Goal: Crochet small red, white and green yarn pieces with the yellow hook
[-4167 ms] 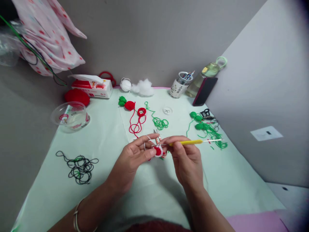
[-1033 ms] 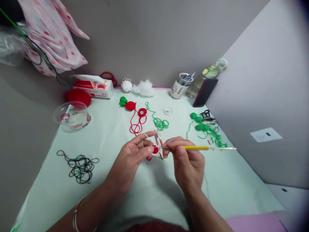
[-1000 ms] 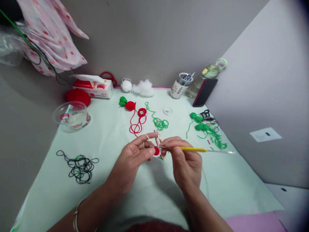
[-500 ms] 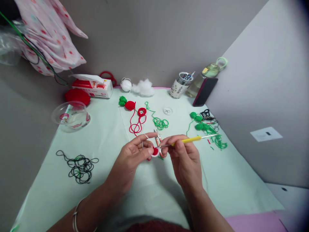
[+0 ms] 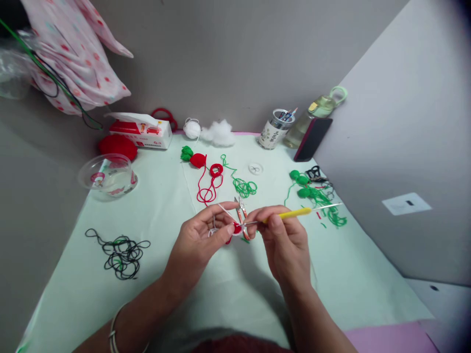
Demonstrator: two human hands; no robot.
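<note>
My left hand (image 5: pixel 200 240) pinches a small round crochet piece (image 5: pixel 237 228), red in the middle with a white edge. White yarn (image 5: pixel 228 212) runs from the raised left index finger down to it. In my right hand (image 5: pixel 285 240) is a crochet hook (image 5: pixel 294 214) with a yellow handle and metal at both ends. Its left tip meets the edge of the piece, though the exact stitch is too small to make out. Small scissors (image 5: pixel 241 212) with orange-copper handles lie on the table just behind, partly covered by the fingers.
Red yarn (image 5: pixel 210 189) and green yarn (image 5: pixel 245 188) lie beyond my hands. Black cord (image 5: pixel 123 257) is tangled at left, near a clear plastic tub (image 5: pixel 110 179). Green yarn balls (image 5: pixel 302 180) sit at right. Behind stand a pen holder (image 5: pixel 274 132), a phone (image 5: pixel 312 140) and a bottle (image 5: pixel 300 130).
My right hand and the hook have shifted slightly right. The white yarn at my left fingers hangs differently, with loops now showing below the index finger. The piece is turned a little.
</note>
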